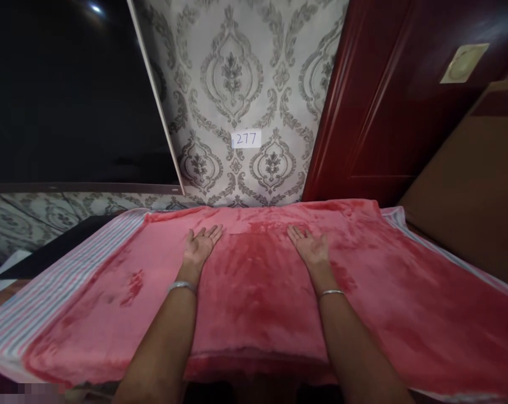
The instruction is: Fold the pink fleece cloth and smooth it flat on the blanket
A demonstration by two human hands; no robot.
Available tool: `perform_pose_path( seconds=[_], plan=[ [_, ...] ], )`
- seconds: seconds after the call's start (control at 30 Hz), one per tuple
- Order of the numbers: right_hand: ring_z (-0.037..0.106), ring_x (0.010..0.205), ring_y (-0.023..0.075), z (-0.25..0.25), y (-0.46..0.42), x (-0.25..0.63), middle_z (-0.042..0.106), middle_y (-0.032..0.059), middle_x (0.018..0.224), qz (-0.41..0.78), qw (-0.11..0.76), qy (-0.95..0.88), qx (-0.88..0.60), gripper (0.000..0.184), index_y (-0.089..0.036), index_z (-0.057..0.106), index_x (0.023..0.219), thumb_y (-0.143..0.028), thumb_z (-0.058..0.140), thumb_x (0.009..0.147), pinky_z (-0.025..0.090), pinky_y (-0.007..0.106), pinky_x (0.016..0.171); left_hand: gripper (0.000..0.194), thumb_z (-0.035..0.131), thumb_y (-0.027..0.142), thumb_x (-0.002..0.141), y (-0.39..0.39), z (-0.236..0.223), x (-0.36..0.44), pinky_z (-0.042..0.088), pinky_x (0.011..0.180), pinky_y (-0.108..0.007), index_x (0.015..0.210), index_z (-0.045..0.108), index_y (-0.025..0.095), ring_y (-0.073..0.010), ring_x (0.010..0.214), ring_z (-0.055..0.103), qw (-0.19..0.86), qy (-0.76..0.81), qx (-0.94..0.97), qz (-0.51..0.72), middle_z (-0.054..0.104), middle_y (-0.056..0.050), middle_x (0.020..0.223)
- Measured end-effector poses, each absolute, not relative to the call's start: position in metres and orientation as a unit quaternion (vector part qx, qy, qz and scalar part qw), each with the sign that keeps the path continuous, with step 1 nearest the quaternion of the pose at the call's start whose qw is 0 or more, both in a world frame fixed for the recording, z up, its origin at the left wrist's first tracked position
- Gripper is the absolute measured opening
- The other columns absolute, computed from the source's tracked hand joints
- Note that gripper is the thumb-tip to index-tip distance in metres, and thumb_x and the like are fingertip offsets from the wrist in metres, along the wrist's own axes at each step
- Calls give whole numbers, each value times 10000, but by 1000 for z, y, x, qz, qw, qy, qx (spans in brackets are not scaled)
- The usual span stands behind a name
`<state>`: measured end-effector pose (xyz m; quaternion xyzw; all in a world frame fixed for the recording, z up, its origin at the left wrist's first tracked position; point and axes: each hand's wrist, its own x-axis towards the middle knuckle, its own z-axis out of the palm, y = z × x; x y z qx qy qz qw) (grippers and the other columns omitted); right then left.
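Observation:
Both arms reach forward over a pink plush blanket (pixel 257 292) spread flat, with darker red patches in its pile. My left hand (pixel 200 247) rests palm up on the blanket, left of the middle, fingers stretched out. Opposite it, my right hand (pixel 310 247) also lies palm up with its fingers apart. Neither hand holds anything. A silver bangle circles each wrist. Under the blanket, a striped cloth (pixel 68 280) shows along the left side and at the right edge.
A large black television screen (pixel 68 95) stands at the left. Behind is patterned wallpaper (pixel 232 84) with a paper label (pixel 246 138) reading 277. A dark red wooden panel (pixel 371 112) and a brown board (pixel 468 185) stand at the right. A black flat object (pixel 60 247) lies at the left.

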<state>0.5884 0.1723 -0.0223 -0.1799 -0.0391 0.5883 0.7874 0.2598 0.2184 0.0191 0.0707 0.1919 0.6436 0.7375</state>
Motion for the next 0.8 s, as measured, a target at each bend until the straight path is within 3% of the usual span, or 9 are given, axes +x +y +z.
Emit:
perform_pose_path(
  seconds=[0.1, 0.27, 0.6, 0.7, 0.8],
  plan=[
    [486, 1362, 291, -29, 175, 596, 451, 192, 1457, 603, 782, -24, -153, 625, -213, 543, 1137, -749, 275, 963, 456, 584, 1077, 466, 459, 446, 989, 223, 16, 259, 587, 925, -584, 1391, 395, 220, -420, 1433, 398, 736, 189, 60, 647, 357, -260, 1570],
    [440, 1403, 315, -32, 178, 599, 431, 174, 1481, 614, 772, -13, -165, 591, -227, 536, 1164, -733, 298, 970, 458, 626, 1063, 455, 464, 496, 983, 231, 6, 258, 544, 984, -596, 1314, 456, 185, -418, 1437, 396, 739, 167, 71, 649, 402, -279, 1534],
    [516, 1328, 284, -21, 172, 590, 468, 165, 1451, 600, 779, -21, -181, 602, -248, 505, 1226, -725, 230, 982, 479, 612, 1040, 397, 578, 511, 920, 231, 1, 254, 527, 1005, -605, 1126, 536, 174, -406, 1425, 438, 740, 160, 108, 644, 465, -285, 1486],
    [590, 1225, 248, -8, 173, 585, 507, 162, 1408, 577, 782, -32, -233, 588, -246, 502, 1289, -660, 198, 1002, 499, 561, 1027, 310, 589, 472, 905, 228, 14, 257, 521, 1021, -573, 1020, 541, 188, -384, 1377, 509, 713, 214, 155, 649, 516, -260, 1440],
    [605, 1206, 227, 10, 175, 572, 515, 149, 1433, 490, 727, -238, -418, 595, -252, 481, 1387, -583, 165, 1008, 484, 523, 1051, 237, 554, 418, 916, 225, 30, 271, 483, 1074, -545, 1027, 552, 208, -339, 1336, 560, 639, 328, 292, 631, 543, -206, 1425]
  ],
)
